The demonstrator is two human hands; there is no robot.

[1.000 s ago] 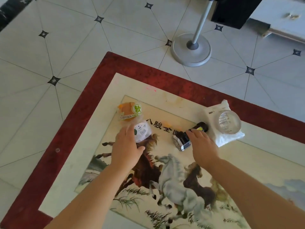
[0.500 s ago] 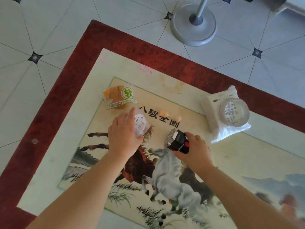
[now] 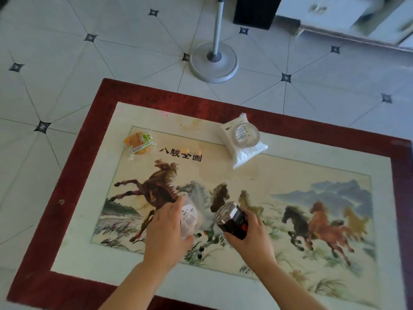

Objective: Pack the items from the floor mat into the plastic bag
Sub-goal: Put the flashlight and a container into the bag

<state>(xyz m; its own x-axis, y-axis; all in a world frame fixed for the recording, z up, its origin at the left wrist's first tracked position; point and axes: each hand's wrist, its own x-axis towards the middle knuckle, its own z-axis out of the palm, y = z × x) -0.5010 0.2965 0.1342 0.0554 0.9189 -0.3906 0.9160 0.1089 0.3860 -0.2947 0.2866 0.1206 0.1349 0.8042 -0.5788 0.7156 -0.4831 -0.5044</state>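
My left hand (image 3: 166, 231) grips a clear plastic packet with a white barcode label (image 3: 190, 217) above the horse-picture mat (image 3: 223, 271). My right hand (image 3: 250, 237) holds a black device with a red button and a grey grid face (image 3: 231, 217), lifted just beside the packet. An orange wrapped bun with a green round sticker (image 3: 139, 143) lies at the mat's far left. A white pack (image 3: 248, 153) with a roll of clear tape (image 3: 245, 134) on top lies at the far middle. No plastic bag shows clearly.
A grey fan stand with a round base (image 3: 213, 61) rises from the tiled floor (image 3: 67, 74) beyond the mat. A black box (image 3: 257, 10) and a pale cabinet (image 3: 348, 16) sit at the top right. The mat has a dark red border (image 3: 73, 166).
Both hands lifted their items and drew them back toward me, nearer each other. The camera view shifted, showing more of the mat.
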